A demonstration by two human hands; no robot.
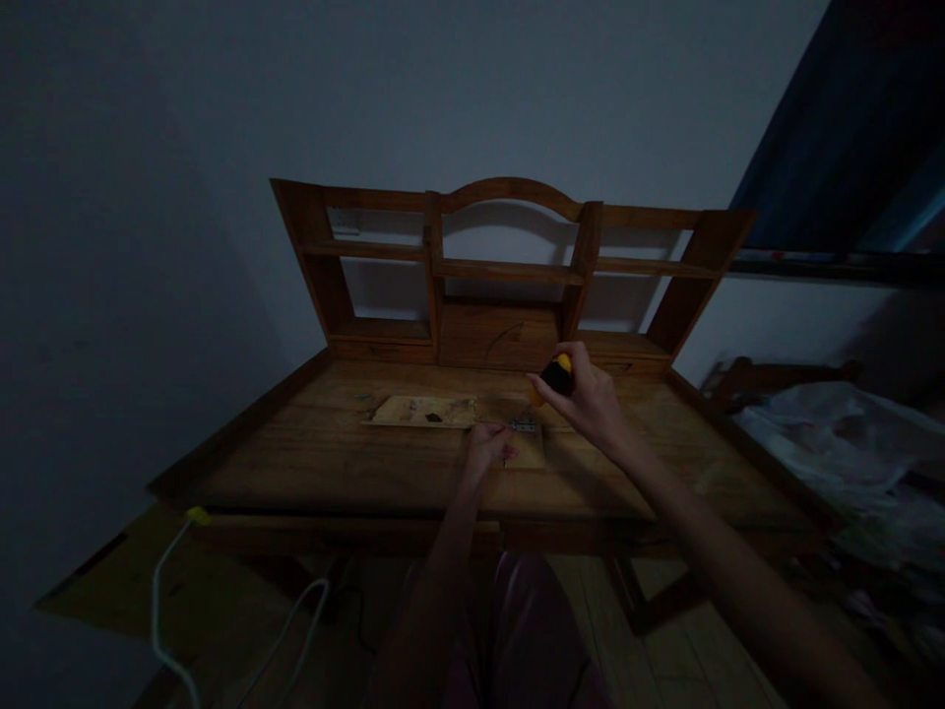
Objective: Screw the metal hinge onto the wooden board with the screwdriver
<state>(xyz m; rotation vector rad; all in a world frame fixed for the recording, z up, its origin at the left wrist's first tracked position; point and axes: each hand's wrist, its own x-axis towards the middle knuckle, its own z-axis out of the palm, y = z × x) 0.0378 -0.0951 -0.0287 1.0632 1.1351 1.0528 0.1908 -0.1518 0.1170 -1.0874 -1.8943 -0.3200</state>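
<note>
My right hand [587, 399] is closed round the black and yellow handle of a screwdriver [555, 375], whose shaft slants down and left towards a small metal hinge [523, 426]. The hinge lies on a pale wooden board [428, 411] on the wooden desk [332, 463]. My left hand [487, 448] rests on the board just left of the hinge, fingers pinched together near the screwdriver's tip. What the fingers pinch is too small to make out in the dim light.
A wooden hutch with shelves [509, 271] stands at the back of the desk against the wall. White cables [166, 591] hang at the lower left. A crumpled pale sheet [842, 433] and a wooden frame [775, 379] lie to the right.
</note>
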